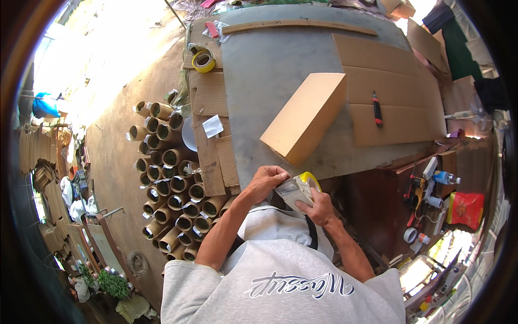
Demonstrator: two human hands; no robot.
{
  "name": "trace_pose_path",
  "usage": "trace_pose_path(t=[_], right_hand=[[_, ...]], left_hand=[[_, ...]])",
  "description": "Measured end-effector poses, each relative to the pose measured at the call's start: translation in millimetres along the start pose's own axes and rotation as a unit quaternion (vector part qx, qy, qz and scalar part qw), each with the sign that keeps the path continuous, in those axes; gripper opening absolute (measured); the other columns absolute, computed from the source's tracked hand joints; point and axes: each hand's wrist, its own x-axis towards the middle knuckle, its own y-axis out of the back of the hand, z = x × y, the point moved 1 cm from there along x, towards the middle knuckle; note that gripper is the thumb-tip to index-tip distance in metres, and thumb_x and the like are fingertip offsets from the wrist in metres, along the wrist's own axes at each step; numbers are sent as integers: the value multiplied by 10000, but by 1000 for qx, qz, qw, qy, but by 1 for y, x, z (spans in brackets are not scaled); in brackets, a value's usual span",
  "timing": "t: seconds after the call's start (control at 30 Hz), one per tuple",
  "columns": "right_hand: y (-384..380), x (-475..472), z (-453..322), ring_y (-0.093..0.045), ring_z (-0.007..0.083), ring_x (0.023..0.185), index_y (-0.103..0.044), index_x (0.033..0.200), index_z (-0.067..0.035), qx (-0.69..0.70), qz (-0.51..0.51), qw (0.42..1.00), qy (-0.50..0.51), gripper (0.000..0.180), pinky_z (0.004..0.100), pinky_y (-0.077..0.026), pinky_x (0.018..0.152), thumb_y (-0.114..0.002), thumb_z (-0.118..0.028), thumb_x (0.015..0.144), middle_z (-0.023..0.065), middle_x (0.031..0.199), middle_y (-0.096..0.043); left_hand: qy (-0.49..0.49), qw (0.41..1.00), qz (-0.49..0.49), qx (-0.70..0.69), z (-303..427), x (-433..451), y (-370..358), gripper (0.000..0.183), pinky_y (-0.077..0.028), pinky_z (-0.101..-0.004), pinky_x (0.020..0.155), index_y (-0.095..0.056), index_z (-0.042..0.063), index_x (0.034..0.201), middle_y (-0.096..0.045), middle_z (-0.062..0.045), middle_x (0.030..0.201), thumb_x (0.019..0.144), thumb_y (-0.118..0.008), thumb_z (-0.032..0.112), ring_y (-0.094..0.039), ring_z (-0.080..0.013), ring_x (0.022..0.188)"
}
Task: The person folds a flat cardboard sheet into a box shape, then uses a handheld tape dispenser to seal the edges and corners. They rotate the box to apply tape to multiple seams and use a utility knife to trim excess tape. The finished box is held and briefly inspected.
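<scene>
My right hand [317, 205] is closed around a tape dispenser [295, 193] with a yellow roll of packing tape, held close to my waist. My left hand [272, 180] is at the dispenser's front end, its thumb and forefinger pinched together; whether tape lies between them is too small to tell. Just beyond both hands, a long cardboard box [303, 115] lies at a slant on the grey tabletop [259, 97]. To its right, a red and black utility knife [377, 108] rests on a flat cardboard sheet [388, 81].
A wooden strip [299, 27] spans the table's far side. Another tape roll [203, 61] and a white paper [213, 126] lie along the left edge. Many cardboard tubes [172, 157] stand left of the table. Tools and a bottle [445, 177] occupy a surface at right.
</scene>
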Motion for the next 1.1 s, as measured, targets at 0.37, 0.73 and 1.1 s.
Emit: trace_pose_path(t=[0.37,0.73,1.1], right_hand=[[-59,49,-45,-722,448,856,-677,941,34,-13,36,993,-108,571,518,-544,763,-753,-531,910,276,880,-730],[-117,55,-46,-706,517,833,-646,951,23,-99,130,973,-163,587,583,-540,740,-728,-558,930,309,849,-716],[-139,78,-43,-709,516,817,-633,1026,27,-90,159,967,-178,562,580,-550,742,-728,-521,944,301,840,-719]], left_hand=[[-155,972,116,130,20,49,77,128,-493,-262,757,-793,20,922,-693,41,822,967,-788,139,-594,-71,792],[-197,970,43,137,52,126,129,174,-484,-285,811,-812,1,966,-662,4,903,989,-779,170,-582,-108,864],[-218,965,14,148,49,171,132,174,-470,-316,907,-817,9,962,-679,-36,1047,930,-847,178,-574,-151,1066]])
